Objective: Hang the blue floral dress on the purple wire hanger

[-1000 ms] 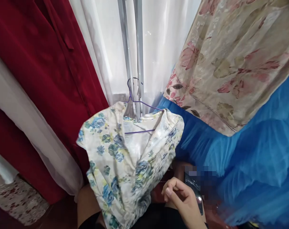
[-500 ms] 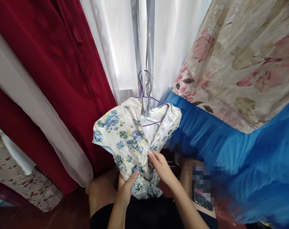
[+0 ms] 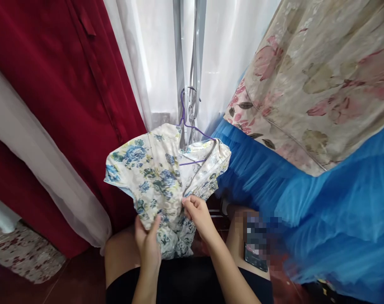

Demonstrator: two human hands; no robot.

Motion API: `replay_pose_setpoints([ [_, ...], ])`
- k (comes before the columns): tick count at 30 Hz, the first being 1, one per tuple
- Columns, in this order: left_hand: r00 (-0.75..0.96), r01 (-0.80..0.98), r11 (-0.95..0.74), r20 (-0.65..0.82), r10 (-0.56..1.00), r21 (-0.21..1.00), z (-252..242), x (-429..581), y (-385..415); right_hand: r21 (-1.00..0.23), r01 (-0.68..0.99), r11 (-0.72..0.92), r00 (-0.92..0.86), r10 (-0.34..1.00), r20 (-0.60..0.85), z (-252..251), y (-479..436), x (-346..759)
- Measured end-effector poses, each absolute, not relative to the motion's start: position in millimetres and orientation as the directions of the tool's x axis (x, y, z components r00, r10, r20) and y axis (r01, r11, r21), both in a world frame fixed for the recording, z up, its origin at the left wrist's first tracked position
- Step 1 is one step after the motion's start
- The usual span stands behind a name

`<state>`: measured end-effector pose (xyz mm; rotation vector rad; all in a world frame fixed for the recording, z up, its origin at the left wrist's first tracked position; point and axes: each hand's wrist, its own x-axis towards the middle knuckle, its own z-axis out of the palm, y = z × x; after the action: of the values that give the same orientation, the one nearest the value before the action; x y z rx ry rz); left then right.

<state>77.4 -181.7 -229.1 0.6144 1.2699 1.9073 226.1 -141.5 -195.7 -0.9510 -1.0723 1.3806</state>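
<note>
A white dress with blue flowers hangs on a purple wire hanger hooked to a metal stand. My left hand grips the lower left of the dress, thumb over the fabric. My right hand pinches the front opening of the dress near its middle. The bunched lower part of the dress lies on my lap between the two hands.
A dark red garment and sheer white fabric hang at the left. A white curtain is behind the stand. A beige floral garment and blue tulle fill the right. A phone rests on my right thigh.
A second ago only my right hand showed, low by the phone. Both hands have come up and taken hold of the dress front, and the view has shifted slightly.
</note>
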Motion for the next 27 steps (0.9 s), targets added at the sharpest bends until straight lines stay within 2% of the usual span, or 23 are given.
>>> replay_pose_setpoints([
  [2, -0.790, -0.055, -0.428, 0.222, 0.571, 0.902, -238, 77, -176, -0.954, -0.299, -0.033, -0.053, 0.998, -0.018, -202, -154, 236],
  [3, -0.786, 0.077, -0.464, 0.340, 0.516, 0.882, -242, 79, -175, -0.950, -0.310, -0.045, -0.044, 0.998, -0.033, -206, -162, 241],
  [4, -0.716, 0.171, -0.467, 0.435, 0.546, 0.868, -246, 84, -174, -0.946, -0.321, -0.052, -0.044, 0.998, -0.040, -209, -169, 245],
  [6, -0.431, 0.242, -0.460, 0.520, 0.738, 0.854, -252, 101, -175, -0.938, -0.342, -0.052, -0.064, 0.997, -0.032, -211, -181, 250],
  [8, -0.202, 0.237, -0.468, 0.514, 0.834, 0.852, -253, 120, -176, -0.933, -0.358, -0.036, -0.085, 0.996, -0.006, -209, -190, 251],
  [9, -0.162, 0.232, -0.481, 0.521, 0.838, 0.845, -251, 128, -175, -0.932, -0.362, -0.024, -0.088, 0.996, 0.009, -206, -192, 251],
  [13, -0.163, 0.261, -0.507, 0.555, 0.816, 0.822, -231, 139, -169, -0.942, -0.334, 0.005, -0.056, 0.998, 0.025, -182, -186, 252],
  [18, 0.014, 0.333, -0.516, 0.543, 0.840, 0.790, -213, 123, -168, -0.934, -0.323, 0.152, 0.090, 0.987, 0.129, -111, -134, 261],
  [23, 0.205, 0.376, -0.524, 0.483, 0.851, 0.764, -215, 98, -160, -0.880, -0.434, 0.192, -0.066, 0.968, 0.244, -31, -79, 257],
  [27, 0.362, 0.429, -0.593, 0.471, 0.804, 0.682, -191, 76, -141, -0.868, -0.392, 0.304, -0.038, 0.938, 0.345, -16, -78, 252],
])
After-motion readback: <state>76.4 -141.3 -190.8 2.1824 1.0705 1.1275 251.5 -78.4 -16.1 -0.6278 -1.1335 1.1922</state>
